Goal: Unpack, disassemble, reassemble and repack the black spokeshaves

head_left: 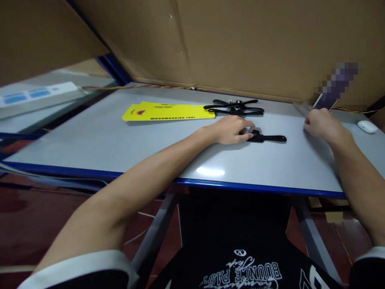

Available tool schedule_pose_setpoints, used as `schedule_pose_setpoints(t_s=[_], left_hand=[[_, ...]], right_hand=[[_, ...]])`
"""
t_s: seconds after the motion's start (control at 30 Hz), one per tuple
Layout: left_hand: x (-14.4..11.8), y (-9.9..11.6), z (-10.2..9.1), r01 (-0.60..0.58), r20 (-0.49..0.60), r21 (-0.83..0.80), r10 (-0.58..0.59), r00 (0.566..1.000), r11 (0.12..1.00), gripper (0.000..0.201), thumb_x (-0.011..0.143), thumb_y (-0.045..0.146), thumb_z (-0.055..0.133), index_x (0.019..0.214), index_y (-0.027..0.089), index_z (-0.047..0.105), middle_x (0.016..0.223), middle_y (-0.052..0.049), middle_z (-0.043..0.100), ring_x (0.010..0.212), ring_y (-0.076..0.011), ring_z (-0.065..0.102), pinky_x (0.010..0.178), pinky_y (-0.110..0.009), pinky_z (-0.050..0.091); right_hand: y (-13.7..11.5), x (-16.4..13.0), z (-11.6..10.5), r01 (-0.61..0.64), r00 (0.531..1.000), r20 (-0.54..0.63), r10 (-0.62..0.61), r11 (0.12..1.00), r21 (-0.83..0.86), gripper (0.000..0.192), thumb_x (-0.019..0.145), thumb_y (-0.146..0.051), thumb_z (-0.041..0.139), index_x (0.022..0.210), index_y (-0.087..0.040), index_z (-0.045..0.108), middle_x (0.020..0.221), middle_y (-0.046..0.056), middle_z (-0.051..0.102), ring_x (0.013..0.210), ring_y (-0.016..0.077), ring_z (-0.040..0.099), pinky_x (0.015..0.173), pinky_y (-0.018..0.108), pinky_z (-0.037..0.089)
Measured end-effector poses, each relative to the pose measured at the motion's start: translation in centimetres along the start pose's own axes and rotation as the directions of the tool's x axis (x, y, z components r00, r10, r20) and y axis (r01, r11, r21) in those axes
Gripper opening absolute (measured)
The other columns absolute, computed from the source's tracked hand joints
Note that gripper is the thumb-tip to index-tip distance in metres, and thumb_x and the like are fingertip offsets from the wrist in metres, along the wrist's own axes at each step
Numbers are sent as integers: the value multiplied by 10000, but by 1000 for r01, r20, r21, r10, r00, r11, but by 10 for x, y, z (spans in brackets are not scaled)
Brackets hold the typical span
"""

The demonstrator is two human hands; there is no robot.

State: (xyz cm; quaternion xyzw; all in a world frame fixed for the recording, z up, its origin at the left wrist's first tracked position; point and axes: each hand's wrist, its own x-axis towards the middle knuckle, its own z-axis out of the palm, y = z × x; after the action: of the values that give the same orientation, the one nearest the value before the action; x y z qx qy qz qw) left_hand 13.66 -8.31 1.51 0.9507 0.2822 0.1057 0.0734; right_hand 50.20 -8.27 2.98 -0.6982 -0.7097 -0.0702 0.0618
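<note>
Hands apart: L hand flat on black tool, R hand loosely curled, empty.

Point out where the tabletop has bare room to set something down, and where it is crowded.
Bare: the near-left stretch of the table, between the yellow card and the front edge; also the near strip between the two forearms. Crowded: the far middle, where the black tools lie behind the left hand on another tool, and around the right hand beside the white earbud case.
</note>
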Motion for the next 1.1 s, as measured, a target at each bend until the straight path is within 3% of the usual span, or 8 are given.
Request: schedule_pose_setpoints(t_s=[0.03,0.1,0.2,0.3,0.43,0.67,0.87,1.1], left_hand=[[0,0,0,-3,0,1,3,1000,1000,590,1028,500,418,1335,120,750,1060,-160,807,918,-299,721,768,-390,494],[0,-1,0,-5,2,1,5,1000,1000,595,1032,501,414,1341,118,748,1058,-160,810,913,-298,722,762,-387,493],[0,-1,0,0,6,3,0,1000,1000,588,1032,502,421,1346,126,747,1063,-157,812,909,-291,723,762,-379,497],[0,-1,1,8,5,7,-8,1000,1000,583,1028,497,434,1363,132,741,1069,-155,813,914,-288,724,772,-371,503],[0,-1,1,6,0,14,-6,1000,1000,591,1028,491,432,1380,125,734,1101,-169,816,931,-299,731,780,-380,506],[1,-3,2,-21,-14,1,21,1000,1000,556,1026,485,451,1343,137,748,1070,-156,816,907,-285,732,782,-374,514],[1,-4,3,-13,-14,-9,13,1000,1000,541,1016,479,470,1324,137,754,1049,-150,814,893,-280,727,773,-364,503],[1,-3,2,-19,-14,-25,18,1000,1000,558,1002,499,482,1328,137,756,1032,-141,814,867,-280,717,753,-353,480]], right_hand=[[-7,0,1,17,1000,5,-16,1000,-22,109,841,-124,723,769,-179,784,789,168,742,815,337,713,767,469,541],[-25,-1,1,194,979,-77,-187,975,107,118,875,-151,698,861,-215,795,836,126,767,821,318,719,813,473,562],[-62,-12,2,512,857,-239,-456,808,292,136,913,-217,672,958,-258,793,950,85,803,882,299,739,851,462,584],[-95,-28,1,664,746,-336,-576,688,293,190,968,-229,591,979,-232,780,950,94,809,860,280,739,834,443,579],[-116,-46,2,683,729,-392,-561,628,372,183,986,-232,600,968,-247,781,969,64,837,837,258,760,815,417,589],[-116,-48,9,669,741,-384,-551,552,498,134,984,-268,680,954,-269,810,1008,39,862,927,273,804,880,437,608],[-117,-44,11,696,715,-403,-571,526,489,126,989,-267,712,922,-270,819,966,45,856,942,287,776,906,477,593],[-116,-42,13,729,683,-426,-593,525,438,150,1003,-260,687,928,-254,817,947,54,847,914,274,754,864,440,577]])
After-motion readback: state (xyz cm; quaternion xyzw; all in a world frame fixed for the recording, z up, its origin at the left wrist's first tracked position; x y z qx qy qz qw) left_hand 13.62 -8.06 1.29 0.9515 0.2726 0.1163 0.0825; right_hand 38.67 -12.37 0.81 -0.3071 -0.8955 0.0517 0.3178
